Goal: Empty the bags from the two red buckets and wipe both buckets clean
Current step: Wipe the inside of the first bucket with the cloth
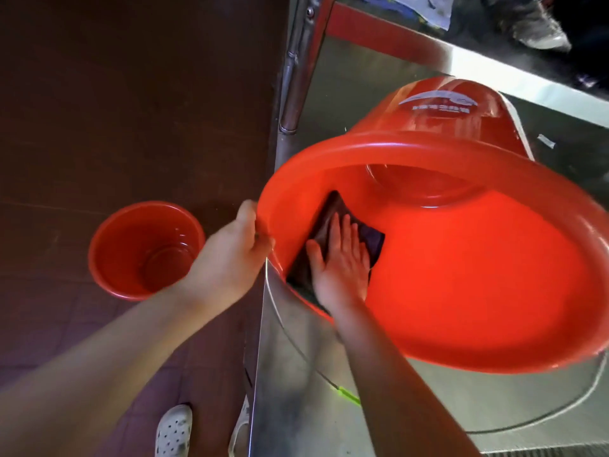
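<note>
A big red bucket (461, 258) lies tipped on its side on the steel tabletop (362, 407), its mouth facing the person. The left hand (234, 255) grips the near rim, thumb over the edge and fingers curled around it. The right hand (342, 258) is inside, fingers straight and spread, palm pressing a dark cloth (329, 222) flat against the inner wall. The bucket's wire handle (543, 417) hangs loose over the tabletop. A second, smaller-looking red bucket (145, 249) stands upright on the floor (115, 110) to the left, well apart.
</note>
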{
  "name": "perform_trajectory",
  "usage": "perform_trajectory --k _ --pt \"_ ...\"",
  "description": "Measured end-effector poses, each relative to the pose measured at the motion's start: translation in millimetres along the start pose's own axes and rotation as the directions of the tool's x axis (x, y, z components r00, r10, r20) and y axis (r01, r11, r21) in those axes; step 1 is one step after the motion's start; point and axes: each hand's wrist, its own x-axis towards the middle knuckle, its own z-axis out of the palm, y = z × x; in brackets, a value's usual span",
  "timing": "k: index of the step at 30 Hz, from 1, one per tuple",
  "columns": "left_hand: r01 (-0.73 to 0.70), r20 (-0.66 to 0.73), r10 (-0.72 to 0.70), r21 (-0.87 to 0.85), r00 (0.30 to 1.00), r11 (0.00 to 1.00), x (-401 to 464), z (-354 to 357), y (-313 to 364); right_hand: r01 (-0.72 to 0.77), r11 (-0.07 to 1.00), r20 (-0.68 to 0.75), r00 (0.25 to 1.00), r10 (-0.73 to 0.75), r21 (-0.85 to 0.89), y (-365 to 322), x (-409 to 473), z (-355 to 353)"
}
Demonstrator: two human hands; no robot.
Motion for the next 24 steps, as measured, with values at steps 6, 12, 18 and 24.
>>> perform_trajectory --k 6,12,18,24 --pt "-0.122 -0.057 0.13 0.129 0.99 0.984 8 -22 15 -0.073 0.98 0.086 0.992 0.09 -0.184 61 90 -6" --pt "0.105 0.149 -0.054 -0.361 0.987 0.927 3 11 -6 -0.097 0.982 0.08 0.991 0.111 -0.164 70 106 -5" --pt "0.124 0.146 -0.057 -0.508 0.988 0.852 -6 36 -18 -0.02 0.996 0.043 0.999 0.024 -0.09 18 26 -3" --pt "0.024 0.071 0.007 -0.43 0.997 0.903 -8 34 -12 0.082 0.995 0.015 0.996 -0.083 0.05 -8 -42 -4"
